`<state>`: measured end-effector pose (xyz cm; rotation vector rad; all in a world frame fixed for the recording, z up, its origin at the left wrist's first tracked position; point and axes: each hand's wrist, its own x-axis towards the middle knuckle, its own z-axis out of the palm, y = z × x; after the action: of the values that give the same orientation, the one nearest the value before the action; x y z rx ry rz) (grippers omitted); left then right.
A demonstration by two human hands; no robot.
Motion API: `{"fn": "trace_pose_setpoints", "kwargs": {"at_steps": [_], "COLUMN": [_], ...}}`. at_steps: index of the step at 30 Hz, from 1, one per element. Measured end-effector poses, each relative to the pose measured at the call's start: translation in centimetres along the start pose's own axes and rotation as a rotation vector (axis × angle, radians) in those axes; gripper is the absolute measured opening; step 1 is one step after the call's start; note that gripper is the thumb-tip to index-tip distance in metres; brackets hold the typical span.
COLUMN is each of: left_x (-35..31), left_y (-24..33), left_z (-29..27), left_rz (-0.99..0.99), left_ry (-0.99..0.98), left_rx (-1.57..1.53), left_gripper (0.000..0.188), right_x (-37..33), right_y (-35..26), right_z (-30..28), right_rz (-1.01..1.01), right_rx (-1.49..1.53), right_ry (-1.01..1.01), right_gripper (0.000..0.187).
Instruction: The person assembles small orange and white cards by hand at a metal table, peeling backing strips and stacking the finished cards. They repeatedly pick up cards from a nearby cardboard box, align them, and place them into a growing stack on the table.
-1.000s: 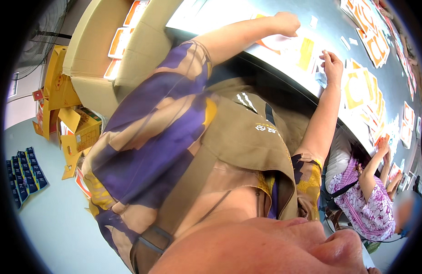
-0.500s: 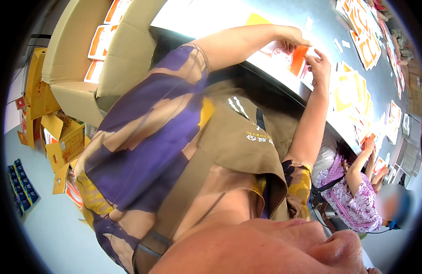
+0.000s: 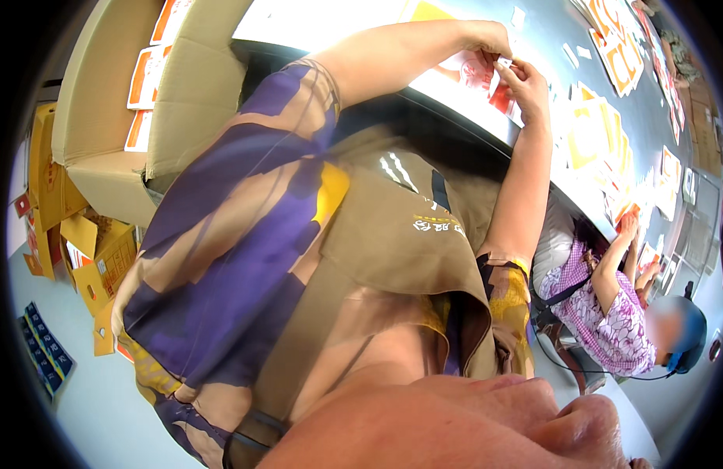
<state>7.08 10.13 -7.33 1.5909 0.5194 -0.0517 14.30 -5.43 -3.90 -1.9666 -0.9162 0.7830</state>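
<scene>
apparently, left hand (image 3: 489,39) and right hand (image 3: 526,88) are meeting over a red-and-white card (image 3: 476,73), likely for control, fingers curling close together, though what they're pinching i can't tell.

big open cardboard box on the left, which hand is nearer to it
Left: the left hand is to the right of the big open cardboard box; the right hand is farther right, just past the left one.
</scene>
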Motion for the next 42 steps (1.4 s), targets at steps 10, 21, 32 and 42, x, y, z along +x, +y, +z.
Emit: {"fn": "trace_pose_setpoints", "kwargs": {"at_steps": [10, 21, 32, 42], "left_x": [0.7, 0.5, -1.5, 0.3], "left_y": [-0.3, -0.1, 1.2, 0.8], "left_z": [0.9, 0.5, 0.0, 2.9], "left_rz": [0.17, 0.163, 0.139, 0.026], "left_ry": [-0.07, 0.006, -0.08, 0.042], "left_rx": [0.029, 0.023, 0.233, 0.297], "left_gripper": [0.038, 0.036, 0.02, 0.027], "right_x": [1.2, -0.4, 1.2, 1.7], "right_y": [2.9, 1.3, 3.4, 10.3], "right_z": [-1.1, -1.3, -1.2, -11.5], "right_rz": [0.054, -0.054, -0.132, -0.051], "right_rx": [0.172, 0.343, -0.393, -0.779], "right_ry": [0.012, -0.145, 0.289, 0.885], "right_gripper": [0.028, 0.04, 0.025, 0.034]}}
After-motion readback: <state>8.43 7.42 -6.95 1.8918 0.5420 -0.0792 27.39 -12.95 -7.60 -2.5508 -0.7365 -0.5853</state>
